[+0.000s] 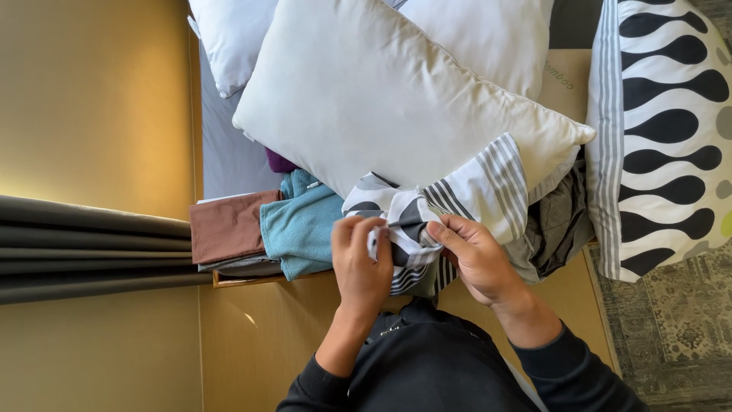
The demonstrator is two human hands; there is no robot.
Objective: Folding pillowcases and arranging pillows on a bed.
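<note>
Left hand (361, 263) and right hand (474, 255) both closed on a bunched black-and-white patterned pillowcase (457, 198), its striped end over a white pillow (396, 99), teal towel (305, 225) just beside.

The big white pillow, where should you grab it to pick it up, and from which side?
Best guess: grab the big white pillow by its pointed corner, coming from the near right side. That corner sticks out free, thin enough to pinch. The striped pillowcase that the left hand and right hand are gripping lies over the near edge, so that edge is harder to reach.
</note>
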